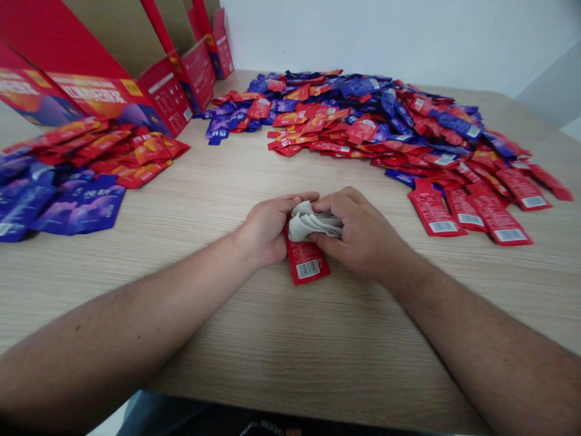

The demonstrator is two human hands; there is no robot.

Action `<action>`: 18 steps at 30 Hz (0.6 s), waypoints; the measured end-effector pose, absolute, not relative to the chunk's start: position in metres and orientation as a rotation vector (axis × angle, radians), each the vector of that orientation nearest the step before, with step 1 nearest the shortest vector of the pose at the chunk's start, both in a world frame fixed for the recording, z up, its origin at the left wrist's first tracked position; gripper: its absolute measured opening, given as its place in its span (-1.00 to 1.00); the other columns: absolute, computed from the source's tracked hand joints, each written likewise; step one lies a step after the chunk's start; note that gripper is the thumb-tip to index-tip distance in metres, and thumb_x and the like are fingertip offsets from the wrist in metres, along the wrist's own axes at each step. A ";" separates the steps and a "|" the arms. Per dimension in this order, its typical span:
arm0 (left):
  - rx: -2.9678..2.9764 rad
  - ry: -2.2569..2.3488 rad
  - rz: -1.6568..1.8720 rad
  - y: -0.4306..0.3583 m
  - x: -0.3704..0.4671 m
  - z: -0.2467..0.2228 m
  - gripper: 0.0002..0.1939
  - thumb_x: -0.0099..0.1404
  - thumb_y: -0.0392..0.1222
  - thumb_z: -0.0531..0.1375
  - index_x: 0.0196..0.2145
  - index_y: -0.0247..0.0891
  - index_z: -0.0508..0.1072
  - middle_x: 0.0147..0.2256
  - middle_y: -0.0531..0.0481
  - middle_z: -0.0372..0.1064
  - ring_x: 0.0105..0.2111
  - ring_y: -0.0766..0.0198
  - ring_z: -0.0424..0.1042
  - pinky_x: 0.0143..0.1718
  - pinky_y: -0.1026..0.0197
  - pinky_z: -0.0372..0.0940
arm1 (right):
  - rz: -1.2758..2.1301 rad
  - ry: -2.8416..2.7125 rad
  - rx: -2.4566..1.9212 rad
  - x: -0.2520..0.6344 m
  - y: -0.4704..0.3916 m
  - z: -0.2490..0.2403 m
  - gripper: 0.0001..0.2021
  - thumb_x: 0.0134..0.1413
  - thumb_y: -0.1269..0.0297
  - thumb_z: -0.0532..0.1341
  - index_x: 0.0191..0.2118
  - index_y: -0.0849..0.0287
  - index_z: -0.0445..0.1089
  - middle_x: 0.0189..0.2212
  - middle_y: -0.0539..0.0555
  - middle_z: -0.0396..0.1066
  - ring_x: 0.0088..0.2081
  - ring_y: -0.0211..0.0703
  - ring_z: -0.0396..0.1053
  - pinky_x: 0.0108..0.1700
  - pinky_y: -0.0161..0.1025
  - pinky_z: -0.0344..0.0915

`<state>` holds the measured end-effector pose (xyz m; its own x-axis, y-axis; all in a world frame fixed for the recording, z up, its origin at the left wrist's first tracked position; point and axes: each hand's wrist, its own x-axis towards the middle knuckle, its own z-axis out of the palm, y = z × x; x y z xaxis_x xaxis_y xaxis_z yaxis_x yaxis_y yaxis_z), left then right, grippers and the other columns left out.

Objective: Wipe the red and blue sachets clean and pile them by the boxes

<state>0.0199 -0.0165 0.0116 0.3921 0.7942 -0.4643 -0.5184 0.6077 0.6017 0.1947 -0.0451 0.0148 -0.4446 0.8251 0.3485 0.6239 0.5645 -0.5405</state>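
Observation:
Near the middle of the table, my right hand (363, 233) grips a folded whitish cloth (306, 223) between thumb and fingers. The cloth lies against the upper part of a red sachet (308, 263), whose lower end with a white barcode label shows below it. My left hand (270, 230) is curled round the left edge of the same sachet, its fingertips behind the cloth. The top of the sachet is hidden by the cloth and my fingers.
A wide heap of red and blue sachets (363, 121) spreads along the back and right of the table (204, 351). Stacked red sachets (145, 151) and blue sachets (82, 206) lie at the left. Open red cartons (167, 91) stand at the back left, before a white wall.

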 end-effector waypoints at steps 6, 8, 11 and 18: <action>0.387 0.837 0.961 -0.005 0.005 0.015 -0.65 0.49 -0.30 0.00 0.06 -0.35 0.50 -0.03 -0.24 0.62 -0.09 0.07 0.62 0.01 -0.02 0.48 | 0.993 -2.469 -0.938 0.197 -0.053 0.025 -0.72 0.00 0.42 0.35 -0.12 0.06 0.49 -0.13 0.04 0.45 -0.13 -0.09 0.44 -0.08 -0.14 0.38; 0.424 0.828 1.005 0.001 -0.002 0.016 -0.66 0.49 -0.27 0.01 0.07 -0.32 0.50 0.06 -0.24 0.58 -0.02 0.06 0.60 0.02 -0.04 0.48 | 1.116 -2.477 -0.956 0.199 -0.052 0.027 -0.70 -0.02 0.45 0.33 -0.11 0.05 0.52 -0.15 0.02 0.47 -0.17 -0.12 0.46 -0.11 -0.17 0.38; 0.464 0.824 1.073 0.008 -0.014 0.023 -0.68 0.48 -0.26 0.03 0.04 -0.31 0.51 0.13 -0.26 0.55 0.03 0.03 0.59 0.04 -0.04 0.47 | 1.207 -2.381 -1.074 0.205 -0.046 0.024 -0.67 -0.07 0.38 0.33 -0.09 0.06 0.53 -0.20 0.01 0.53 -0.20 -0.07 0.49 -0.16 -0.16 0.39; 0.588 0.971 1.238 0.023 -0.050 0.051 -0.71 0.48 -0.26 0.05 0.01 -0.29 0.52 0.10 -0.26 0.57 -0.02 0.07 0.61 0.03 0.00 0.48 | 1.545 -2.148 -1.264 0.212 -0.036 0.016 -0.64 -0.09 0.14 0.33 -0.11 0.05 0.41 -0.27 0.02 0.58 -0.25 -0.03 0.53 -0.23 -0.17 0.40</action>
